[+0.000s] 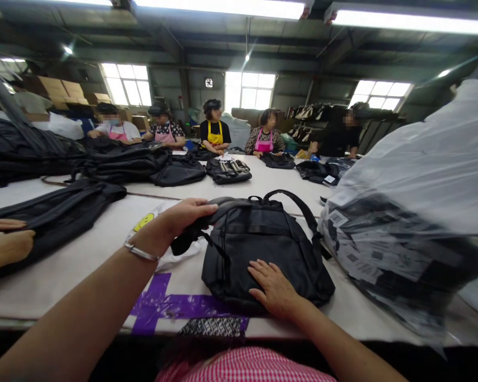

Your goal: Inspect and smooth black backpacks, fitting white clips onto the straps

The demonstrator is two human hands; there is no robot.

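Observation:
A black backpack [263, 244] lies on the table in front of me, its top handle and one shoulder strap [295, 204] pointing away from me. My left hand [187, 215] is closed around the other shoulder strap [231, 204] at the bag's upper left, thumb on top; part of the fingers is hidden. My right hand [273, 286] rests flat on the lower front panel with its fingers spread. Partly behind my left wrist lies a clear plastic bag with a yellow smiley [144, 222].
Purple tape [159, 302] marks the table's near edge. On the right stands a large clear plastic sack [402, 228] of dark packed goods. Another person's hands [8, 244] hold a black bag [71, 220] at left. Several people work across the table beside more black bags [179, 170].

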